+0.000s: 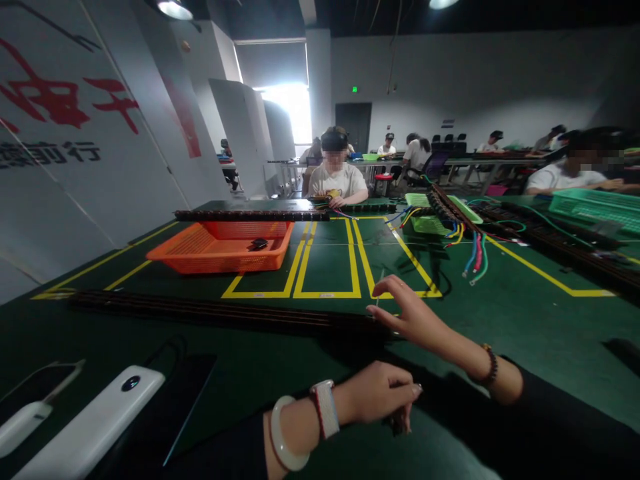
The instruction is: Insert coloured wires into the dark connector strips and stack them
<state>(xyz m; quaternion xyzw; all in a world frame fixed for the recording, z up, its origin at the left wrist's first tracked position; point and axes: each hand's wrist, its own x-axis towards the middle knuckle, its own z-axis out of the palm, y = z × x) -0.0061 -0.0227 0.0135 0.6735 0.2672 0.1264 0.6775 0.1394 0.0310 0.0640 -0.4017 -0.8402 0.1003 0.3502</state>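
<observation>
My left hand (pixel 375 393), with a white watch band and a pale bangle at its wrist, is low in the middle of the view. Its fingers are curled round a small dark item (pixel 399 424) whose kind I cannot make out. Above and to the right, my right hand (pixel 400 307) has thumb and forefinger apart, beside the right end of a long dark strip (pixel 225 313) lying across the green table (pixel 280 393). A thin pale line shows by its fingertips; I cannot tell whether the hand holds it.
An orange basket (pixel 220 262) holds small black pieces. Behind it lies another dark strip (pixel 250 216). Coloured cables (pixel 475 257) hang from a bundle at the right, near green baskets (pixel 595 210). A white device (pixel 95 420) lies front left. A person (pixel 337 177) sits opposite.
</observation>
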